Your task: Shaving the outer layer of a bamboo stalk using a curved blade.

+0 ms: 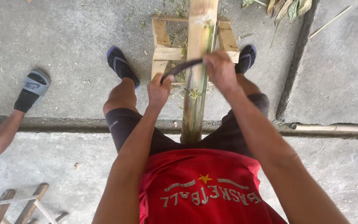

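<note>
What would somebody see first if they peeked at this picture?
Right in the middle, a long bamboo pole rests on a small wooden stand. The left hand and right hand both grip a dark curved blade laid across it. Another person's foot in a grey sandal stands far left.

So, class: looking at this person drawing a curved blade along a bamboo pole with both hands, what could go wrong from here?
1. The curved blade is gripped by the left hand and right hand and points toward the body; a slip could bring it onto the bare knees.
2. The bamboo pole only leans on a small wooden frame, so it may roll.
3. Another person's sandalled foot stands close by.
</note>
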